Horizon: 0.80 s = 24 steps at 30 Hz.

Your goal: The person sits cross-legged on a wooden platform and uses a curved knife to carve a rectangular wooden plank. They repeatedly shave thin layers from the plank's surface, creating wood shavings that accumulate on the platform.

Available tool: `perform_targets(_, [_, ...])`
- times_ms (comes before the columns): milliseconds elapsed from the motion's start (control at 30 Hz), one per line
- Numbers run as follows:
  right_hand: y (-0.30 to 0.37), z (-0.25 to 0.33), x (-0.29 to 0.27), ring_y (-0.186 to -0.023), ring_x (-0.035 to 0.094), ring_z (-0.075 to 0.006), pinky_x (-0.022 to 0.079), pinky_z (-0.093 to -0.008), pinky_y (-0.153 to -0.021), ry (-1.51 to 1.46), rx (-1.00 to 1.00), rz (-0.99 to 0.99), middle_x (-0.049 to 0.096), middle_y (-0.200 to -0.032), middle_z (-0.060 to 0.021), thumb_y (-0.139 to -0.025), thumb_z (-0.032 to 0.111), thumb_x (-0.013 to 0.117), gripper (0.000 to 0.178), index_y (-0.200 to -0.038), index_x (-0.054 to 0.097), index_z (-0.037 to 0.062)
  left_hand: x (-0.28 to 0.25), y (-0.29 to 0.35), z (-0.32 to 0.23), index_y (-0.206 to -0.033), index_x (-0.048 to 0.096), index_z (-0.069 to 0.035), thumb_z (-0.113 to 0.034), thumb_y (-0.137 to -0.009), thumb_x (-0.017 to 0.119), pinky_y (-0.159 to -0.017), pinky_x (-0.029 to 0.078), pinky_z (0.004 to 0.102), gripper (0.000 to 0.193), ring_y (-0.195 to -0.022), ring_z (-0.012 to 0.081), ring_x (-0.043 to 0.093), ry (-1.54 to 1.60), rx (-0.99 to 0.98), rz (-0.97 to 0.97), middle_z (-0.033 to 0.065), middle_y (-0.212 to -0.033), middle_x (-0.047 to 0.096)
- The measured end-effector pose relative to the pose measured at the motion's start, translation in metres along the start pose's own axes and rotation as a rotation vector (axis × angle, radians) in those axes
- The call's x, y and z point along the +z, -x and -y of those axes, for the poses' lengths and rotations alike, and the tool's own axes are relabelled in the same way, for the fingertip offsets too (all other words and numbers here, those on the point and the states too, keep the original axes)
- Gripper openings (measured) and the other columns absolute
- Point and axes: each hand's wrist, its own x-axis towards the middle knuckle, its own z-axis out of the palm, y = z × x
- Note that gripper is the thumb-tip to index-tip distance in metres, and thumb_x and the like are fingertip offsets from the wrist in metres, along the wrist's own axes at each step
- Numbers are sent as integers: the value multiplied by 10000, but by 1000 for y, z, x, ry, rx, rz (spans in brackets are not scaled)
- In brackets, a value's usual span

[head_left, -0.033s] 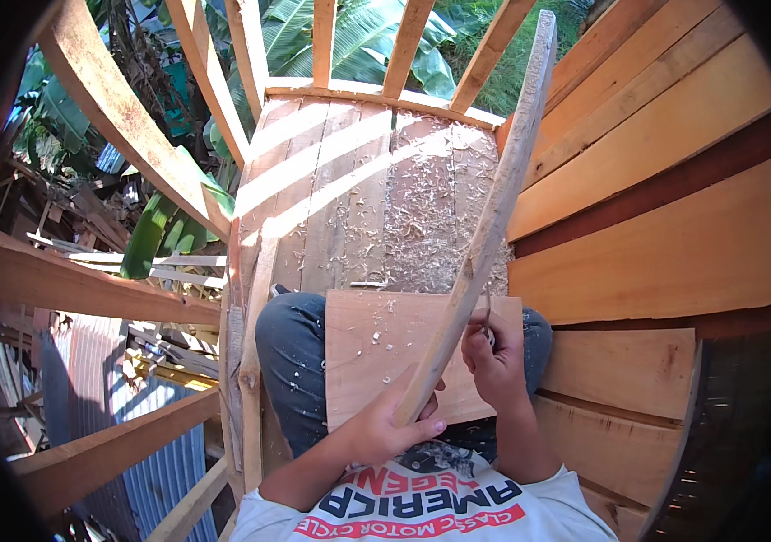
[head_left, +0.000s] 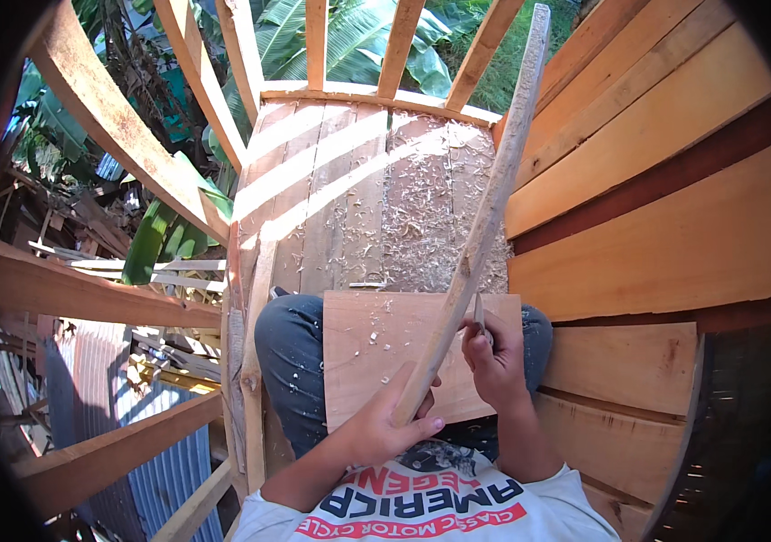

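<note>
A long, slightly curved wooden stick (head_left: 485,221) slants up and away from my lap, its far end near the top of the view. My left hand (head_left: 384,423) is wrapped round its near end. Just right of the stick, my right hand (head_left: 499,369) is closed on a knife (head_left: 478,311). The narrow blade points up beside the stick; whether it touches the wood I cannot tell. Most of the handle is hidden by my fingers. Under both hands, a flat square wooden board (head_left: 367,370) lies across my legs, with a few wood chips on it.
Plank flooring (head_left: 340,199) strewn with wood shavings (head_left: 422,208) extends ahead. Wooden slats (head_left: 316,45) fence the far side, and wide rails (head_left: 88,280) run along the left. A plank wall (head_left: 647,235) rises close on the right. Corrugated metal sheets (head_left: 164,470) lie outside, lower left.
The knife blade has turned slightly in my right hand and shows more plainly beside the stick. The stick has tilted a little. Both hands keep their hold.
</note>
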Motion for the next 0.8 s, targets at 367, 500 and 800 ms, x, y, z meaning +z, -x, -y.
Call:
perform_targets(367, [25,-20,-39,-530,368,-58,302,-272,-452,-50,-32,11,381,-532,16,-866,398,678,465,-674,555,-7,37,-13,-12,-1278,303,44,-97,-759,692,-858,464,388,663,-1011,367,614,-714,43,-411,273,-1044,583])
perform_targets(500, [24,-14,-41,-469,420,-87,321,-290,-439,46,4,-55,415,-494,-26,-840,255,716,364,-640,555,-2,39,-22,-15,-1266,347,23,-114,-725,732,-842,477,396,678,-983,373,625,-871,163,-413,268,-1044,586])
perform_targets(800, [22,-18,-58,-447,531,-334,375,-372,-413,552,-254,-263,479,-485,-145,-822,179,689,319,-582,525,48,54,-35,-28,-1247,409,-4,-146,-697,772,-755,515,408,674,-883,393,652,-1067,261,-535,227,-972,620])
